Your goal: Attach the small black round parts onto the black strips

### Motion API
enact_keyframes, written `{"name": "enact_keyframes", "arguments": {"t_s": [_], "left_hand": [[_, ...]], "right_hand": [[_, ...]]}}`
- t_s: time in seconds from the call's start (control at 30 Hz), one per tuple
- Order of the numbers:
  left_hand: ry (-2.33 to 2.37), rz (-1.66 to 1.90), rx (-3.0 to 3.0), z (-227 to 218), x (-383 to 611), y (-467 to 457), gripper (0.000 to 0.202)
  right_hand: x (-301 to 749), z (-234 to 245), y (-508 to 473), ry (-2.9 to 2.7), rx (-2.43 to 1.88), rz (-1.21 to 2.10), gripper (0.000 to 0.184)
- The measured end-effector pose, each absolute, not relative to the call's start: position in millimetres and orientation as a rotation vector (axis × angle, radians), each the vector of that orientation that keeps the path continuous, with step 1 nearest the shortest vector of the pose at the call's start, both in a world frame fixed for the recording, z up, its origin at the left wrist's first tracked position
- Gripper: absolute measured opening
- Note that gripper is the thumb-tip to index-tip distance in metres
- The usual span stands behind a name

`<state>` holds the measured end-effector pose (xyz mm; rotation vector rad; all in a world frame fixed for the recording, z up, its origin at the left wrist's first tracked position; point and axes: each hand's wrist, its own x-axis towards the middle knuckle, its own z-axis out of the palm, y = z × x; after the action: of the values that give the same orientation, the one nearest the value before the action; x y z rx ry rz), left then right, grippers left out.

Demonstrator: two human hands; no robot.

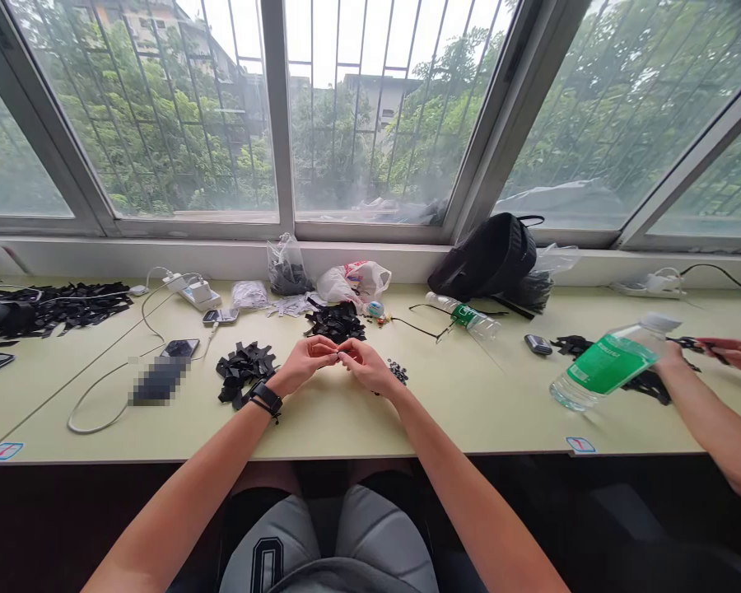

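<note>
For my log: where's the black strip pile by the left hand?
In the head view, the black strip pile lies on the desk, just left of the left hand and its wristband.

Head-worn view, facing forward, down at hands

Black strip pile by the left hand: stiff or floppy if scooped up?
The black strips look thin and probably light, so the heap should shift easily when pushed. They lie criss-crossed, so they may lift in snagged clumps. Some ends stick up, hinting at slight stiffness, though the material is hard to tell.
</note>
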<state>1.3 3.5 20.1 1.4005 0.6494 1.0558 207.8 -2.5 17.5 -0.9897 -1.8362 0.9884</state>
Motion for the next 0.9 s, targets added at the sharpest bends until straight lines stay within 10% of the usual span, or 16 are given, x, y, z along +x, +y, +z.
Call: {"name": "enact_keyframes", "arguments": {"t_s": [0.9], "left_hand": [[0.703, 1.053, 1.578, 12, 10, 3, 0.034]], "right_hand": [[210, 9, -1, -1.883, -1.095, 0.95, 0.028]]}}
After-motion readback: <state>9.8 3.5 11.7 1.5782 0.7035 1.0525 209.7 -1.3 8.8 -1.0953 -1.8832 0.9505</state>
